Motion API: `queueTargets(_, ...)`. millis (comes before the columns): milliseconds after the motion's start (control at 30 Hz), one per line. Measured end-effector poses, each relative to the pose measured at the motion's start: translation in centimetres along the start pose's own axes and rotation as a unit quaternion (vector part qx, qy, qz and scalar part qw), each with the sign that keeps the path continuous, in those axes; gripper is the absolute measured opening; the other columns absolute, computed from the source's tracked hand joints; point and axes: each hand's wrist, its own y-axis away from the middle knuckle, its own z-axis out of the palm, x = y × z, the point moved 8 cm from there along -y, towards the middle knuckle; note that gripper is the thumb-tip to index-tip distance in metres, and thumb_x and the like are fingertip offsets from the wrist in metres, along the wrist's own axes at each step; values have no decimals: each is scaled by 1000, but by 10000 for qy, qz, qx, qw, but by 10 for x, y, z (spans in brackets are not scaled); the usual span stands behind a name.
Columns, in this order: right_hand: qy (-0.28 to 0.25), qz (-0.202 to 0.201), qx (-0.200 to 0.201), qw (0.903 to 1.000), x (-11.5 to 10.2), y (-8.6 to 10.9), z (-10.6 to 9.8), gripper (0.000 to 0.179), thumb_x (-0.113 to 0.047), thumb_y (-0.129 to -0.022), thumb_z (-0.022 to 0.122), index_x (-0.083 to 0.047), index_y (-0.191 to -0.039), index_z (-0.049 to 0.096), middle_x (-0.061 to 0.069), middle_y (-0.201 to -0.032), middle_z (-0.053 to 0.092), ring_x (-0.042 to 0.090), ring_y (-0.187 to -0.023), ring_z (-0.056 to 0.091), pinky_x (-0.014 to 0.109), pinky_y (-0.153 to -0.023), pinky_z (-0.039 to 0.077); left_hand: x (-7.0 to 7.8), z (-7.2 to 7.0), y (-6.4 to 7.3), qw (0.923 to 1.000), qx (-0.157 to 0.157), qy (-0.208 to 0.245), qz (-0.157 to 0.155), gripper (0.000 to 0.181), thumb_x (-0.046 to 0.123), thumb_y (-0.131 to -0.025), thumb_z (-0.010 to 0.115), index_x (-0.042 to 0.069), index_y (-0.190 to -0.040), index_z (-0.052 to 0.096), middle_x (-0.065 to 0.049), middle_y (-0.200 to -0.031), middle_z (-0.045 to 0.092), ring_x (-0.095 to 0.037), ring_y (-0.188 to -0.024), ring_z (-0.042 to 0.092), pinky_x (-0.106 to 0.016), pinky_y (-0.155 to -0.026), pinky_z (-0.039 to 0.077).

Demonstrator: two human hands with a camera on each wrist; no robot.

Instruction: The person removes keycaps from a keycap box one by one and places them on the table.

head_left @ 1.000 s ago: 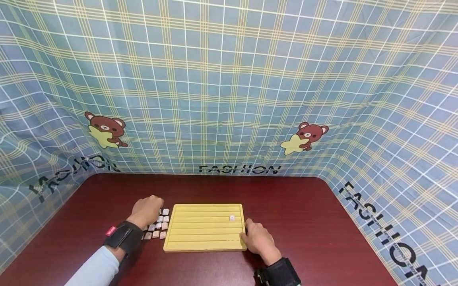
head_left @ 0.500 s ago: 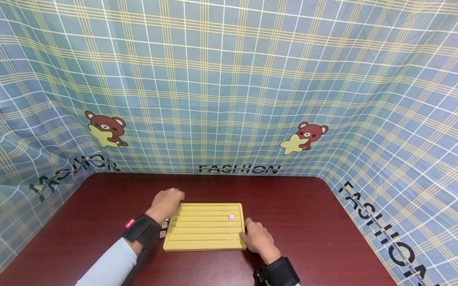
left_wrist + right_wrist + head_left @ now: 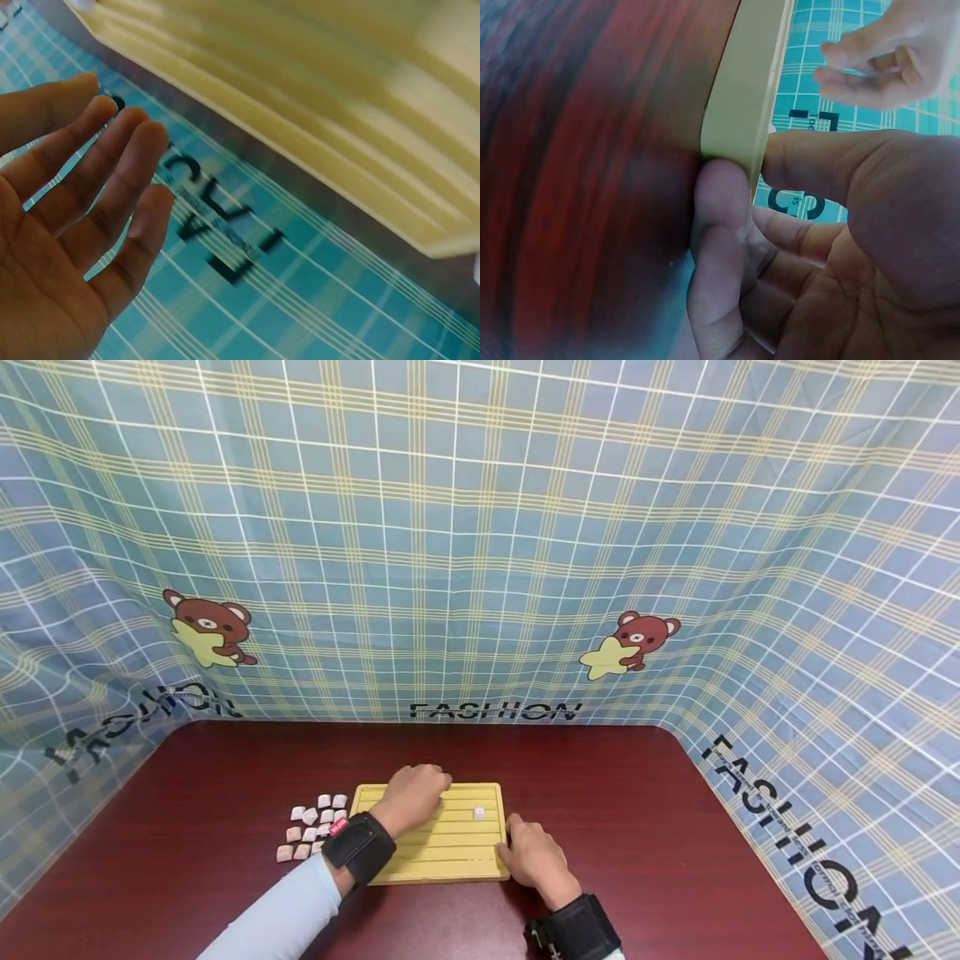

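Observation:
A yellow ridged tray (image 3: 442, 839) lies on the dark red table, with one white keycap (image 3: 479, 813) on its right part. Over its upper left part is my left hand (image 3: 412, 797). In the left wrist view the thumb and index fingertips of that left hand (image 3: 82, 202) are close together; whether something small sits between them cannot be seen. My right hand (image 3: 534, 856) grips the tray's right edge near the front corner. The right wrist view shows the right hand (image 3: 802, 247) with thumb and bent fingers on either side of the tray's rim (image 3: 739, 97).
Several pale keycaps (image 3: 302, 852) lie in loose rows left of the tray, partly behind the left wrist strap (image 3: 360, 847). A plaid curtain (image 3: 450, 568) with bears and lettering stands round the back and sides of the table (image 3: 637, 802).
My left hand has moved right, from the keycaps beside the tray to over the tray, uncovering the loose keycaps. My right hand stays at the tray's edge. The head view has shifted slightly.

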Motion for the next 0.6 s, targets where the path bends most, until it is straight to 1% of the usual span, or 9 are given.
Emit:
queueTargets(167, 1, 1, 11, 10000, -2, 0, -1, 20, -26, -89, 69, -12, -96, 55, 6, -83, 59, 21, -71, 57, 40, -57, 42, 23, 9, -6, 9990, 81, -345, 273, 7, 5, -80, 71, 12, -80, 70, -1, -78, 68, -18, -71, 66, -33, -55, 49)
queueTargets(300, -10, -11, 39, 10000, -2, 1, -2, 20, -26, -89, 68, -13, -95, 54, 6, -81, 57, 21, -70, 56, 40, -56, 42, 37, 16, -11, 9978, 141, -450, 475, 11, 6, -82, 69, 13, -74, 67, 0, -74, 67, -17, -66, 64, -32, -53, 49)
queueTargets(467, -23, -58, 69, 10000, -2, 0, -1, 19, -25, -89, 68, -14, -94, 54, 6, -82, 59, 22, -71, 58, 41, -57, 43, 46, 23, -15, 9975, 157, -372, 575, 16, 6, -83, 69, 13, -70, 64, 0, -70, 64, -15, -62, 62, -30, -51, 47)
queueTargets(600, 44, -46, 104, 9999, -1, 0, -2, 19, -26, -88, 68, -14, -93, 54, 7, -82, 59, 23, -72, 59, 42, -57, 44, 49, 24, -19, 9974, 144, -364, 598, 13, 7, -83, 69, 13, -72, 65, 0, -72, 65, -15, -64, 63, -30, -51, 47)
